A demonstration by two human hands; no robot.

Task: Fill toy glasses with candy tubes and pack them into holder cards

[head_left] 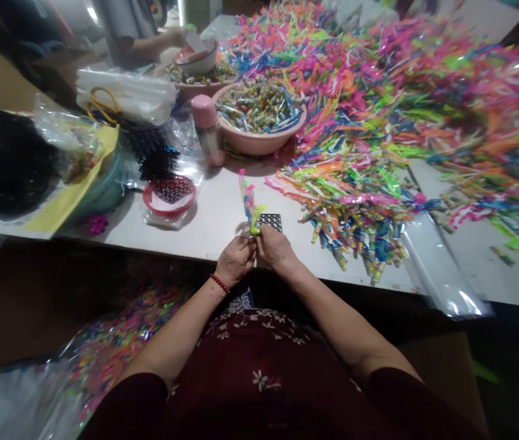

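Note:
At the near table edge, my left hand (236,260) and my right hand (275,249) meet, both closed with their fingertips together. A small streamer (251,205) of pink, blue and yellow-green plastic strips rises from between them. Its lower end is hidden by my fingers. Just behind my right hand shows a black piece with pale dots (272,221); whether I touch it, I cannot tell. To the right lies a heap of similar streamers (364,214), with short patterned tubes at their near ends.
A red dish (169,195) with a black patterned piece stands left. Beyond are a pink-capped bottle (207,131) and a pink basin (259,140) of small tubes. Clear plastic (445,269) hangs over the right edge. A co-worker's arm (154,46) reaches in at the back.

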